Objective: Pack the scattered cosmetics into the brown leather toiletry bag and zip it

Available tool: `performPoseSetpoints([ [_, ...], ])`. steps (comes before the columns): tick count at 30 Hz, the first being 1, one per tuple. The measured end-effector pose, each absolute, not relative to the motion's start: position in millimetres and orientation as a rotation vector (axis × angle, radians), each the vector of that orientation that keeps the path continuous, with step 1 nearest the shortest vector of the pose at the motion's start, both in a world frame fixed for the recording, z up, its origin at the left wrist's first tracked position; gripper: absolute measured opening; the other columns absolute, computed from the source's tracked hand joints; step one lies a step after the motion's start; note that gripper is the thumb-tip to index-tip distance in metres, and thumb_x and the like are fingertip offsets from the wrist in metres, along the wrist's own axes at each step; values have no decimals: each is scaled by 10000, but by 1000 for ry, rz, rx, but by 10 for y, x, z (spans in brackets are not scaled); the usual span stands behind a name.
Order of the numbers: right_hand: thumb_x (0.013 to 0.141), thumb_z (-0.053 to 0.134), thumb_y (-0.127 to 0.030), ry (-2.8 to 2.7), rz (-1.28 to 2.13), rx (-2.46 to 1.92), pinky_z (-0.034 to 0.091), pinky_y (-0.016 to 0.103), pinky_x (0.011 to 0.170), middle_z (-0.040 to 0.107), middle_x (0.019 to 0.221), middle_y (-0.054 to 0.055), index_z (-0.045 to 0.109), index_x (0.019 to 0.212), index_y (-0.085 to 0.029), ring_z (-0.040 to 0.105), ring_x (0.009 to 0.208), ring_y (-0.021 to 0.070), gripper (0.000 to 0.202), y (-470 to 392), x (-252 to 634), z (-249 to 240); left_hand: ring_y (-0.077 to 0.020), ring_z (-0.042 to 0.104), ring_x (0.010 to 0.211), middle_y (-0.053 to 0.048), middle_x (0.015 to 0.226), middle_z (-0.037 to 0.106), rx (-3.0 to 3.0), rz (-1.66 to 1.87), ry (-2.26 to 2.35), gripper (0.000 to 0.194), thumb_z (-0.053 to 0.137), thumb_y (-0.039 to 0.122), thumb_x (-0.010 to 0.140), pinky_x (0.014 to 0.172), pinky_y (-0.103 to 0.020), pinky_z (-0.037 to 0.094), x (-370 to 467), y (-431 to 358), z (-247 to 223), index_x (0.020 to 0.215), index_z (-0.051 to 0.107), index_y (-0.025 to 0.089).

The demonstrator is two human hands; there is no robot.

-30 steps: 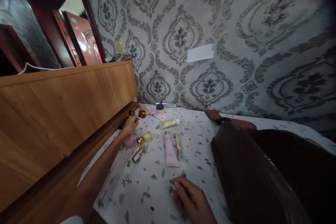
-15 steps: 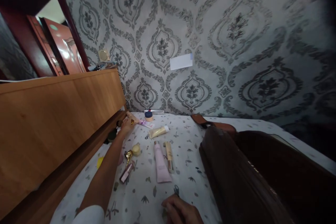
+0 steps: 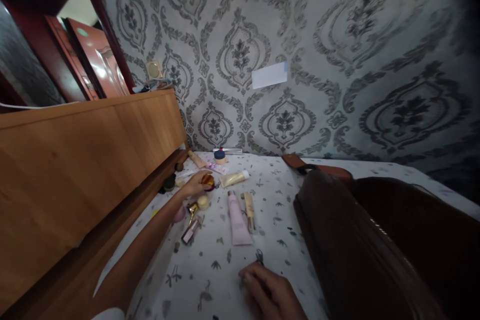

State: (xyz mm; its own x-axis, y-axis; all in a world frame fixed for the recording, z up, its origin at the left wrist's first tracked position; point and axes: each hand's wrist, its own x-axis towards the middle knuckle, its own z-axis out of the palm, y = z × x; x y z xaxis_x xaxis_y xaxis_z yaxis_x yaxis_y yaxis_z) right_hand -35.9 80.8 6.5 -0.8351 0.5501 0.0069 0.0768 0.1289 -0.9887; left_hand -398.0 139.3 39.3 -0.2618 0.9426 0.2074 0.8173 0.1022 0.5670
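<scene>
My left hand (image 3: 194, 184) is closed on a small round dark red and gold item (image 3: 207, 182), over the left part of the patterned sheet. My right hand (image 3: 268, 287) rests near the front of the sheet with its fingers curled; what it holds, if anything, is hidden. Between the hands lie a pink tube (image 3: 239, 221) and a slim beige tube (image 3: 249, 210). A pale yellow tube (image 3: 234, 178) is just right of the red item. Below my left hand are a cream round item (image 3: 203, 202), a gold item (image 3: 192, 208) and a small pink bottle (image 3: 191, 230).
A large dark brown bag (image 3: 337, 240) with a brown strap stands on the right. A wooden cabinet side (image 3: 97, 155) borders the left. Near the wall are a blue-lidded jar (image 3: 219, 157), a silver stick (image 3: 232, 151) and a peach tube (image 3: 196, 159).
My left hand has moved right and nearer from the tubes at the back left, and the dark red item now shows in it. The view has shifted slightly.
</scene>
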Motion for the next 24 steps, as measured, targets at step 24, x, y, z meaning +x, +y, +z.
performPoseSetpoints([
  [24, 933, 447, -546, -1995, 1727, -564, 384, 252, 524, 577, 635, 10, 600, 801, -166, 519, 554, 133, 431, 780, -364, 70, -327, 498, 1289, -123, 1429, 542, 1603, 686, 2252, 633, 674, 447, 783, 1079, -448, 403, -3770, -183, 898, 1354, 550, 202],
])
